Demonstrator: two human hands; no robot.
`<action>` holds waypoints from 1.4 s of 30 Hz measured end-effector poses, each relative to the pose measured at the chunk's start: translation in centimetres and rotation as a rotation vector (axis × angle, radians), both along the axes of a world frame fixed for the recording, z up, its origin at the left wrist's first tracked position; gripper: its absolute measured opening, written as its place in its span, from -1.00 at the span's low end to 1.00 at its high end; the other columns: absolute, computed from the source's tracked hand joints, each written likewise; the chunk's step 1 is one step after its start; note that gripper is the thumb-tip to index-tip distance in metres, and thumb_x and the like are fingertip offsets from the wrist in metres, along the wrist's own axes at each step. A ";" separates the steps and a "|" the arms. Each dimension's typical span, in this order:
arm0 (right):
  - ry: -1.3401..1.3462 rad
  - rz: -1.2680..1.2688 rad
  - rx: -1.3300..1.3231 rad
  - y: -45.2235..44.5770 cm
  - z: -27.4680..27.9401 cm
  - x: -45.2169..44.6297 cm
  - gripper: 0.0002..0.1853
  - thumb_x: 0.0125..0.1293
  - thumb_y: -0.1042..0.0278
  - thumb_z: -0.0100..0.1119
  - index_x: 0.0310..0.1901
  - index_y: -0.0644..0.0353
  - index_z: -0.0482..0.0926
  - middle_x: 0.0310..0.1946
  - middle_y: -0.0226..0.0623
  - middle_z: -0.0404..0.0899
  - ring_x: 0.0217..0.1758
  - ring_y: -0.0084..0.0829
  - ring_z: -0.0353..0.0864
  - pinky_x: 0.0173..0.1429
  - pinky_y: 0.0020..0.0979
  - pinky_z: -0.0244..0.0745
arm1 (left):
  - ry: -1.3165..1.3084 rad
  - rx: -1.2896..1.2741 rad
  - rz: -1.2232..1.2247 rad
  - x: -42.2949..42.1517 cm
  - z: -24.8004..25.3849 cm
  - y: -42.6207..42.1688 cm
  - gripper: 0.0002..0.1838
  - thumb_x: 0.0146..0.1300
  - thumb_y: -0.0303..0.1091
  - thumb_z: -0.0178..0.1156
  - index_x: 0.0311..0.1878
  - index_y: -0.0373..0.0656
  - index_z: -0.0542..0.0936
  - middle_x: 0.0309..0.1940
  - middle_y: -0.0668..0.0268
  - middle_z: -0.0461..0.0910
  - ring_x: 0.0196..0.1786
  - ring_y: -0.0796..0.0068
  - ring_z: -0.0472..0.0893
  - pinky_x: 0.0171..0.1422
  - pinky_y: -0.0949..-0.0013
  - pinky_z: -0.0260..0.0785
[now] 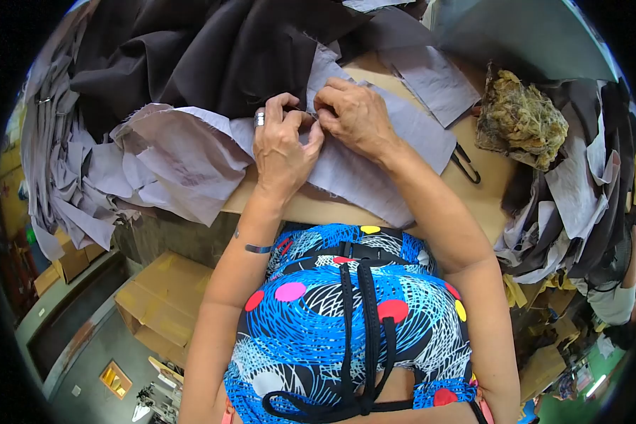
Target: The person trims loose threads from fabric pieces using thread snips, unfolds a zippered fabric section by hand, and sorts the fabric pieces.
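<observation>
Pinching grey cloth (pixel 364 177) near blurred marking (pixel 181 158)

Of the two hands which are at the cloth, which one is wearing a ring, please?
The left hand: a chunky, pale ring shows on one of its fingers. On the right hand, no ring can be seen.

Head camera: the one view — worn on the head, facing forward, steeply down
Shirt (pixel 353 304): nearest, lower edge
Left hand (pixel 284 147), right hand (pixel 357 119): near, above centre
Table (pixel 489 194): seen from above
</observation>
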State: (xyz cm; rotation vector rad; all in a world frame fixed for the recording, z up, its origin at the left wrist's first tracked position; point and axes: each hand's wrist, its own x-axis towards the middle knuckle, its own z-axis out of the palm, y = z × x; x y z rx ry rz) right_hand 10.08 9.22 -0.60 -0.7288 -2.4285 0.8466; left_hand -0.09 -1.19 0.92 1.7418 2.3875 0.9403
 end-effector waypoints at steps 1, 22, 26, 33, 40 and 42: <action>-0.018 -0.006 -0.018 0.1 0.2 0.1 -0.92 -0.01 0.38 0.14 -0.44 0.15 0.54 -0.45 -0.31 0.50 -0.35 -0.21 0.53 -0.27 -0.24 0.42 | -0.003 -0.001 -0.001 0.0 0.1 0.0 -0.87 -0.10 -0.43 0.30 -0.44 -0.24 0.61 -0.14 0.18 0.48 -0.13 0.18 0.49 -0.06 0.23 0.35; 0.018 0.088 0.223 -0.3 0.4 -0.6 -0.91 -0.03 0.35 0.21 -0.50 0.12 0.53 -0.49 -0.24 0.47 -0.48 -0.16 0.55 -0.39 -0.20 0.43 | -0.195 0.085 0.066 -0.5 -0.7 0.2 -0.94 -0.11 -0.46 0.21 -0.49 -0.18 0.59 -0.16 0.33 0.53 -0.17 0.25 0.54 -0.11 0.23 0.38; 0.013 0.037 0.119 -0.5 0.1 -0.8 -0.94 -0.02 0.36 0.15 -0.50 0.11 0.53 -0.49 -0.31 0.48 -0.48 -0.19 0.55 -0.40 -0.20 0.43 | -0.135 0.038 0.054 -0.7 -0.6 0.1 -0.90 -0.10 -0.46 0.21 -0.43 -0.19 0.60 -0.16 0.30 0.54 -0.12 0.25 0.54 -0.07 0.28 0.39; -0.049 -0.065 -0.037 -0.3 0.6 -1.1 -0.93 -0.04 0.37 0.14 -0.51 0.14 0.56 -0.47 -0.31 0.53 -0.43 -0.18 0.56 -0.37 -0.20 0.44 | -0.128 0.049 0.088 -0.7 -0.7 0.1 -0.91 -0.10 -0.44 0.23 -0.48 -0.22 0.57 -0.18 0.22 0.53 -0.17 0.20 0.54 -0.11 0.22 0.38; -0.028 0.008 -0.015 -0.1 0.7 -0.9 -0.93 -0.02 0.39 0.13 -0.49 0.15 0.57 -0.46 -0.29 0.54 -0.42 -0.17 0.56 -0.33 -0.21 0.45 | -0.135 0.059 0.111 -0.5 -0.8 0.2 -0.93 -0.09 -0.47 0.24 -0.49 -0.23 0.57 -0.22 0.20 0.53 -0.19 0.18 0.53 -0.11 0.23 0.37; -0.037 0.009 -0.027 -0.1 0.8 -0.8 -0.92 -0.01 0.39 0.12 -0.48 0.15 0.58 -0.46 -0.28 0.54 -0.41 -0.17 0.56 -0.32 -0.21 0.45 | -0.159 0.061 0.116 -0.5 -0.9 0.2 -0.93 -0.09 -0.48 0.24 -0.49 -0.24 0.57 -0.23 0.20 0.53 -0.19 0.19 0.53 -0.10 0.25 0.36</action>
